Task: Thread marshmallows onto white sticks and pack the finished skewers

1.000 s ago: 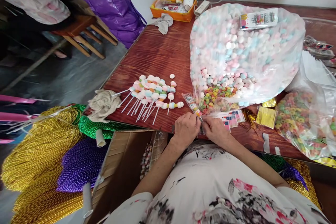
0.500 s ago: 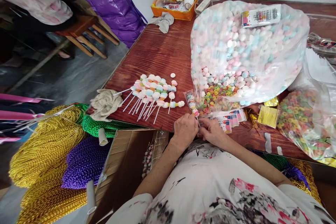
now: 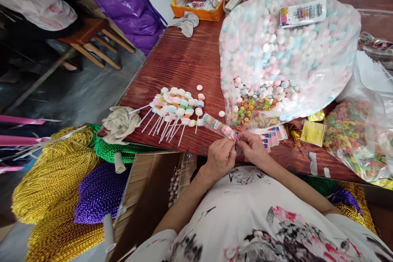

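My left hand (image 3: 220,156) and my right hand (image 3: 253,147) meet at the table's near edge, both pinched on the lower end of a wrapped candy skewer (image 3: 218,126) in a clear printed sleeve. The skewer lies tilted, its top pointing up and left. Just left of it lies a heap of unwrapped candy skewers (image 3: 175,111) on white sticks. A single loose candy (image 3: 221,114) sits by the sleeve. A stack of printed sleeves (image 3: 270,135) lies right of my right hand.
A large clear bag of pastel candies (image 3: 285,53) and a bag of coloured rings (image 3: 353,139) stand on the brown table (image 3: 181,61). Gold twist ties (image 3: 312,132), a rag (image 3: 120,123) and an orange tray (image 3: 199,4) are there. Spools of gold, green and purple cord (image 3: 61,188) and a cardboard box (image 3: 147,196) lie below.
The wrapped skewer has swung from nearly upright to lying tilted leftward. Both hands stayed pinched at its lower end and shifted slightly. The view moved a little.
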A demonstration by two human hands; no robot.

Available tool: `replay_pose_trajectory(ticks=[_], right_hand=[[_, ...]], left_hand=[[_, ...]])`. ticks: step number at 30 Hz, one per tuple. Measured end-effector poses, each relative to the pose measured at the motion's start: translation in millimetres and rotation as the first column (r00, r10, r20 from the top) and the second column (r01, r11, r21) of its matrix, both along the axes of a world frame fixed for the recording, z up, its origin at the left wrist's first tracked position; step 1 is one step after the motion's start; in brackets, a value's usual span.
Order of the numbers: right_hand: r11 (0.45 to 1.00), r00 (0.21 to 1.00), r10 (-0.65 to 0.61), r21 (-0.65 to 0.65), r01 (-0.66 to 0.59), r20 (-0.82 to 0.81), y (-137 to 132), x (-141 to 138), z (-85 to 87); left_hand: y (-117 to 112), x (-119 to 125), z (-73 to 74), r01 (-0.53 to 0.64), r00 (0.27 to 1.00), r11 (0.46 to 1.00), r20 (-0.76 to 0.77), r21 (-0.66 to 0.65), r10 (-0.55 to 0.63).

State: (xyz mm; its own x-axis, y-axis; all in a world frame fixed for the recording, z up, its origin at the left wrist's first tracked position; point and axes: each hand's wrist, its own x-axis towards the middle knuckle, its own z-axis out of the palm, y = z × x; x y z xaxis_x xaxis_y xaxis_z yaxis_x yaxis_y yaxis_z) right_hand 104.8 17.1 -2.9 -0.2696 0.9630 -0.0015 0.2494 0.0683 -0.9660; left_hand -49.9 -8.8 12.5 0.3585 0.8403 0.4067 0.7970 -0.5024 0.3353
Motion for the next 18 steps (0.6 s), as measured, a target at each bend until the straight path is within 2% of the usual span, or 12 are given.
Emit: replay_pose_trajectory(ticks=[3,6,10,12,13,14,16,17,18], right_hand=[[0.962,0.975,-0.033,0.271,-0.028,0.218,0.6,5.5,3.7],[0.878,0.894,-0.022,0.437,-0.196,0.447,2.3,14.0,6.9],[0.707,0.726,-0.073,0.549,-0.446,0.683,12.5,34.8,16.5],[0.608,0.674,-0.065,0.565,-0.558,0.736,19.3,45.5,23.7],[0.561,0.66,-0.058,0.571,-0.599,0.749,22.4,49.9,27.5],[0.516,0.653,-0.051,0.58,-0.63,0.755,25.0,53.6,31.2],[0.432,0.661,-0.041,0.61,-0.665,0.749,28.9,59.0,38.3],[0.394,0.67,-0.036,0.627,-0.672,0.741,30.5,60.9,41.5],[0.359,0.684,-0.03,0.647,-0.673,0.729,32.0,62.5,44.6]], left_hand=[[-2.7,1.2,5.3,0.02,1.0,0.999,-0.011,0.033,-0.02],[-1.5,-5.4,34.0,0.063,0.993,0.998,-0.1,-0.017,-0.064],[19.6,-22.4,82.8,0.152,0.977,0.988,-0.149,-0.031,-0.155],[38.4,-27.9,89.9,0.216,0.955,0.964,-0.172,-0.157,-0.242],[48.2,-29.1,87.5,0.285,0.931,0.923,-0.156,-0.26,-0.331],[57.7,-29.4,82.2,0.347,0.902,0.859,-0.117,-0.377,-0.416],[73.4,-28.0,68.2,0.424,0.861,0.703,0.012,-0.571,-0.509],[79.2,-26.8,62.1,0.445,0.861,0.64,0.103,-0.626,-0.497],[83.5,-25.7,58.1,0.454,0.875,0.607,0.198,-0.652,-0.442]])
